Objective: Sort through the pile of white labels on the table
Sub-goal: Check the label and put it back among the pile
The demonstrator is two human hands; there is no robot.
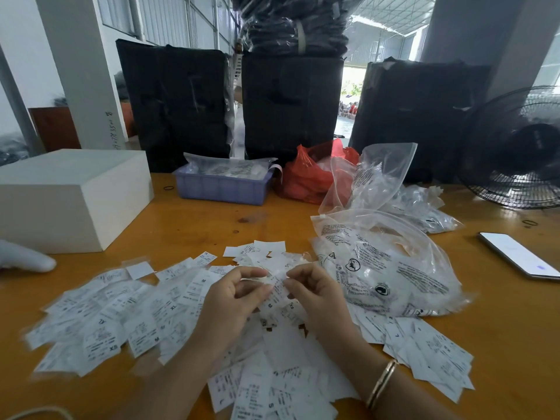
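Note:
A wide pile of white labels printed with size letters lies spread over the wooden table, from the left to the lower right. My left hand and my right hand hover over the pile's middle, close together. Both pinch a small white label between thumb and fingers, just above the heap. A gold bangle circles my right wrist. More labels lie to the right of my right arm.
A printed clear plastic bag lies right of my hands, with more clear bags and a red bag behind. A purple tray, white box, phone, fan and black bundles ring the table. A white-gloved hand rests at the left edge.

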